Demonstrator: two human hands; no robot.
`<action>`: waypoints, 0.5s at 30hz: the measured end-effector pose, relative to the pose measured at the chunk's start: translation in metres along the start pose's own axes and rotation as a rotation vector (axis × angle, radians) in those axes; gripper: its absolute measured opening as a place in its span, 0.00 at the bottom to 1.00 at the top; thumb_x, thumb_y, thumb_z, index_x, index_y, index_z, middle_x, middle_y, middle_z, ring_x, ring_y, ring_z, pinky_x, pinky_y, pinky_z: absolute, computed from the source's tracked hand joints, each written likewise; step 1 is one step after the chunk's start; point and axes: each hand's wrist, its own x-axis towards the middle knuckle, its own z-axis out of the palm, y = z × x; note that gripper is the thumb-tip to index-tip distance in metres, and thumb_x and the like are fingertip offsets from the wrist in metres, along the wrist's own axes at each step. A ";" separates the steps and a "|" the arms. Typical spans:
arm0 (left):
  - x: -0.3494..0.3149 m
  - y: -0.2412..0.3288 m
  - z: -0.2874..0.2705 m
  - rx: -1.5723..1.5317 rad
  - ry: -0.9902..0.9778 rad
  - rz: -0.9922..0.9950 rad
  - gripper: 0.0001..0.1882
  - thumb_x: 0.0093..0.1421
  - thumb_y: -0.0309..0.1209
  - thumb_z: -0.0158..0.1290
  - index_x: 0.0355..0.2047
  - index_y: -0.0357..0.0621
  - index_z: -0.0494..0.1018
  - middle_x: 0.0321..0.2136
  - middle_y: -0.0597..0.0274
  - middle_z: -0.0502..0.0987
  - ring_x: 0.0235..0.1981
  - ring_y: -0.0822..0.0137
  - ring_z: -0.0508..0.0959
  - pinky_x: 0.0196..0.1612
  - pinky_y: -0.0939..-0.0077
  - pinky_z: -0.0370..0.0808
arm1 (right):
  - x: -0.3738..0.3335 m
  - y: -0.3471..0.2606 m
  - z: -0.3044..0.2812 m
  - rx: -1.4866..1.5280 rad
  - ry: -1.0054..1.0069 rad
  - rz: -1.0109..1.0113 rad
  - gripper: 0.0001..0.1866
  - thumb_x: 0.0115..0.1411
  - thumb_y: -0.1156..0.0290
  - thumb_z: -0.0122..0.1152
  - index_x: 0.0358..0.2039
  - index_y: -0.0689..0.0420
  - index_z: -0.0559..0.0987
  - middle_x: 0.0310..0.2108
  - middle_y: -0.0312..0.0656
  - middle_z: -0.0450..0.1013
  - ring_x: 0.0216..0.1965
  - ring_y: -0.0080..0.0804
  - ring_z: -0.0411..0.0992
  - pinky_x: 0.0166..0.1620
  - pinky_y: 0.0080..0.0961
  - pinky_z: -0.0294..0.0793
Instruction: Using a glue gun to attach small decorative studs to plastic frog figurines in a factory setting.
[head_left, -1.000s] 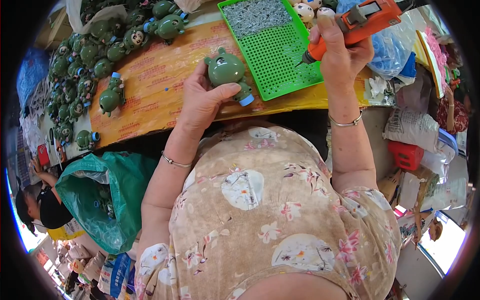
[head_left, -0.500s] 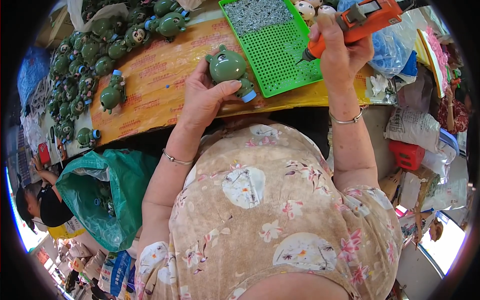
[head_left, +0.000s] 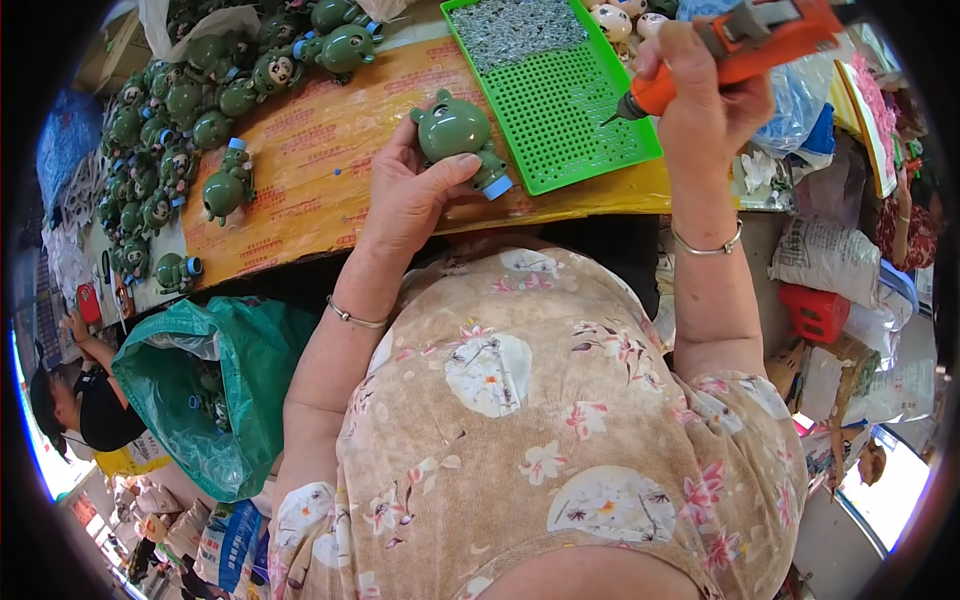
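My left hand (head_left: 412, 190) is closed around a glossy green toy figure (head_left: 455, 132) with a rounded head and a light-blue piece at its lower end. The thumb presses along its side, and the head points away from me. In my right hand (head_left: 700, 125) is an orange electric screwdriver (head_left: 755, 50), gripped by its body, its dark tip pointing left over a green tray (head_left: 540, 185). The tip stays apart from the toy. Small silver screws (head_left: 520, 32) fill the far part of that perforated tray.
Many similar green figures (head_left: 150, 150) are heaped at the far left, and one lone figure (head_left: 228, 182) lies nearer. A green sack (head_left: 255, 400) stands below the table's left edge. Pale round pieces (head_left: 612, 20) sit behind the tray. Another person (head_left: 95, 400) is at the left.
My right hand has moved to the right with the screwdriver, and the tray has shifted slightly right. My left hand and the toy have hardly moved.
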 end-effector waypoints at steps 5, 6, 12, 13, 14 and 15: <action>0.002 0.000 0.001 -0.009 -0.001 -0.016 0.30 0.51 0.16 0.56 0.56 0.37 0.60 0.42 0.55 0.74 0.37 0.64 0.79 0.33 0.68 0.83 | 0.005 -0.016 0.000 -0.006 -0.164 -0.023 0.12 0.56 0.70 0.57 0.36 0.64 0.69 0.22 0.44 0.69 0.21 0.32 0.69 0.27 0.27 0.70; 0.002 0.001 0.001 -0.008 -0.015 -0.033 0.30 0.51 0.16 0.56 0.55 0.37 0.60 0.42 0.55 0.74 0.37 0.64 0.79 0.33 0.68 0.83 | 0.002 -0.019 0.006 0.001 -0.166 -0.019 0.12 0.56 0.70 0.57 0.36 0.64 0.69 0.22 0.44 0.69 0.21 0.32 0.69 0.27 0.27 0.70; 0.001 0.002 0.002 -0.023 -0.015 -0.059 0.30 0.51 0.17 0.56 0.55 0.38 0.61 0.41 0.56 0.74 0.36 0.65 0.79 0.33 0.69 0.83 | -0.017 -0.026 0.043 0.259 -0.205 0.076 0.18 0.54 0.65 0.62 0.39 0.63 0.68 0.25 0.41 0.67 0.22 0.32 0.68 0.26 0.29 0.70; 0.001 0.003 0.002 -0.032 -0.020 -0.061 0.30 0.51 0.17 0.56 0.55 0.38 0.61 0.41 0.57 0.74 0.36 0.65 0.79 0.33 0.69 0.83 | -0.017 -0.024 0.044 0.259 -0.225 0.077 0.18 0.55 0.65 0.62 0.39 0.63 0.68 0.25 0.41 0.68 0.22 0.31 0.69 0.26 0.29 0.71; 0.001 0.002 0.001 -0.032 -0.018 -0.060 0.30 0.51 0.17 0.56 0.55 0.38 0.61 0.41 0.57 0.74 0.36 0.65 0.79 0.33 0.69 0.83 | -0.020 -0.026 0.051 0.260 -0.226 0.079 0.18 0.55 0.65 0.62 0.39 0.63 0.68 0.25 0.41 0.68 0.22 0.31 0.69 0.26 0.29 0.71; 0.001 0.002 0.001 -0.031 -0.014 -0.064 0.30 0.51 0.17 0.57 0.55 0.38 0.61 0.41 0.57 0.74 0.37 0.65 0.79 0.33 0.69 0.83 | -0.025 -0.032 0.062 0.372 0.025 0.365 0.14 0.54 0.72 0.61 0.37 0.61 0.69 0.22 0.38 0.68 0.21 0.25 0.67 0.25 0.23 0.68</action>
